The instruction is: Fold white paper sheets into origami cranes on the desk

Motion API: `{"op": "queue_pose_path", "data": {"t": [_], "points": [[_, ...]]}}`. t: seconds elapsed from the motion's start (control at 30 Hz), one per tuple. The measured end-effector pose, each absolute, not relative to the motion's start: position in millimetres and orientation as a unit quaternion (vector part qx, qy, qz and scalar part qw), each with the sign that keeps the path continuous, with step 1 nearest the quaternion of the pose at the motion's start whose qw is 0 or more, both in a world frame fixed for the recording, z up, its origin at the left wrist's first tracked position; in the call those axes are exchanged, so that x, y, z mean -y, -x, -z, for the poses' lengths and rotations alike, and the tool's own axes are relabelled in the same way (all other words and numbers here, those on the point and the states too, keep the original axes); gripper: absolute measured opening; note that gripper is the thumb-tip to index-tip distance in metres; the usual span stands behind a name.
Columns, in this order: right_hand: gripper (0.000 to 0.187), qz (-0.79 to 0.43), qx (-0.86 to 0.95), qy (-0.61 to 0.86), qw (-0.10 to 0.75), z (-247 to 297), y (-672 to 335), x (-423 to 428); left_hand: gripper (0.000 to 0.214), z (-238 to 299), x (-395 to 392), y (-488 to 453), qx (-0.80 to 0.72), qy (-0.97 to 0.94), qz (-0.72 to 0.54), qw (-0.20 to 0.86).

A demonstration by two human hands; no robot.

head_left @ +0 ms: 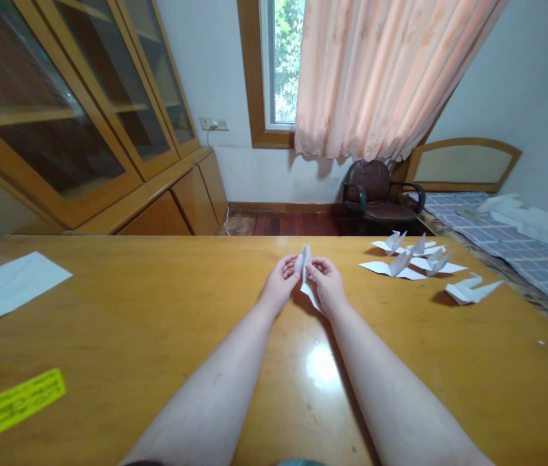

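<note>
Between my two hands is a folded white paper figure (304,259), partly hidden by the fingers, its pointed tip upward and a flat paper flap hanging toward me on the right. My left hand (281,278) grips its left side with the fingers curled. My right hand (326,281) pinches the other side with thumb and fingers. To the right on the table, several white origami cranes (399,264) with spread wings stand in a group. A separate white paper swan (471,289) with a curved neck sits nearer to me.
The wooden table (167,323) spans the foreground. White paper (16,288) lies at its left, with a yellow labelled strip (14,406) in front. Beyond are a glass-door cabinet (109,175), a brown armchair (376,191) and a bed (507,226).
</note>
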State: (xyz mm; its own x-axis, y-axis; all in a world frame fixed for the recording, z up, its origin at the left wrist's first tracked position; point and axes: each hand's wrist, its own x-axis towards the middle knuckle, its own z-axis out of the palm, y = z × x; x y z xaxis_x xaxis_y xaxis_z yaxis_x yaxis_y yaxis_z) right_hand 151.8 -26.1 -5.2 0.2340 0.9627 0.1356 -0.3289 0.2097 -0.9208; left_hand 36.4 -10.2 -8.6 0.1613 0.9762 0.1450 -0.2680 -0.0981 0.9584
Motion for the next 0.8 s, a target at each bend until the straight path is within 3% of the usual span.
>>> {"op": "queue_pose_path", "data": {"t": [0.2,0.43,0.8], "points": [[0.029,-0.560,0.352,0.433,0.613,8.2,-151.4,23.8,0.023,11.3,5.9,-32.8,-0.412,-0.482,-0.563,0.529],[0.036,-0.616,0.343,0.438,0.558,14.1,-155.9,22.5,0.019,13.6,-3.3,-22.7,-0.472,-0.385,-0.653,0.450],[0.023,-0.544,0.492,0.472,0.489,5.8,-147.9,30.6,0.023,15.1,-2.8,-26.5,-0.452,-0.387,-0.640,0.486]]}}
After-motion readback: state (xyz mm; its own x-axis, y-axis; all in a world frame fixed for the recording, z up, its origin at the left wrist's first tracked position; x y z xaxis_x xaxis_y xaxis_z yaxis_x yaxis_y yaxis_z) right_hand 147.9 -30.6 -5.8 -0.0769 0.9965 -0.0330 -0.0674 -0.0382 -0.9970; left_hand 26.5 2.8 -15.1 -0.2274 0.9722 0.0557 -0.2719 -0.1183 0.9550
